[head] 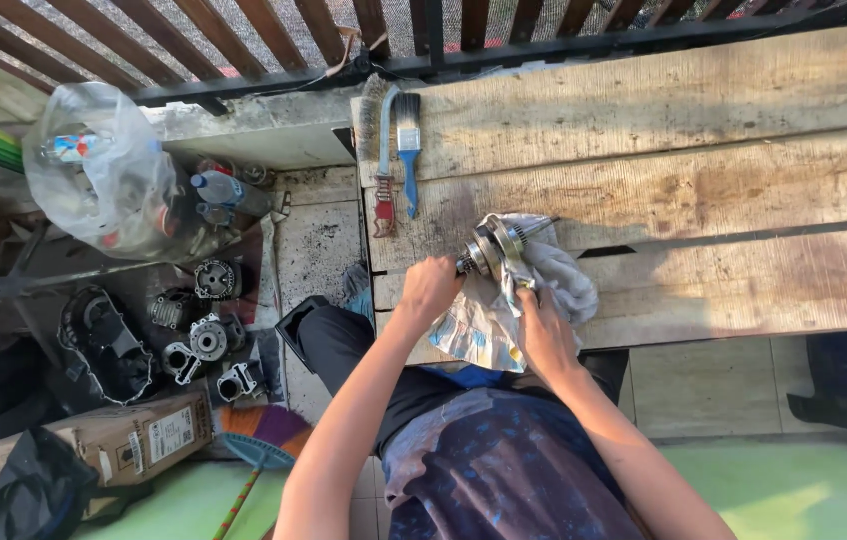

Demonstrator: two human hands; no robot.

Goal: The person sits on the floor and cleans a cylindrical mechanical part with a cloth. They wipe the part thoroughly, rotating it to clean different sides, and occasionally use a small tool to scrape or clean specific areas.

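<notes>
A metal crankshaft (493,246) lies on a wooden bench (703,160), partly wrapped in a pale cloth (553,275). My left hand (430,287) is closed around the left end of the crankshaft's shaft. Just to the right, my right hand (543,325) grips the cloth and presses it against the crankshaft from below. The cloth drapes over the bench's near edge, and it hides part of the metal piece.
A wire brush (381,160) and a blue-handled paintbrush (408,150) lie on the bench's left end. On the floor to the left are several engine parts (198,320), a plastic bag of bottles (108,170) and a cardboard box (133,440). A railing (543,45) runs behind.
</notes>
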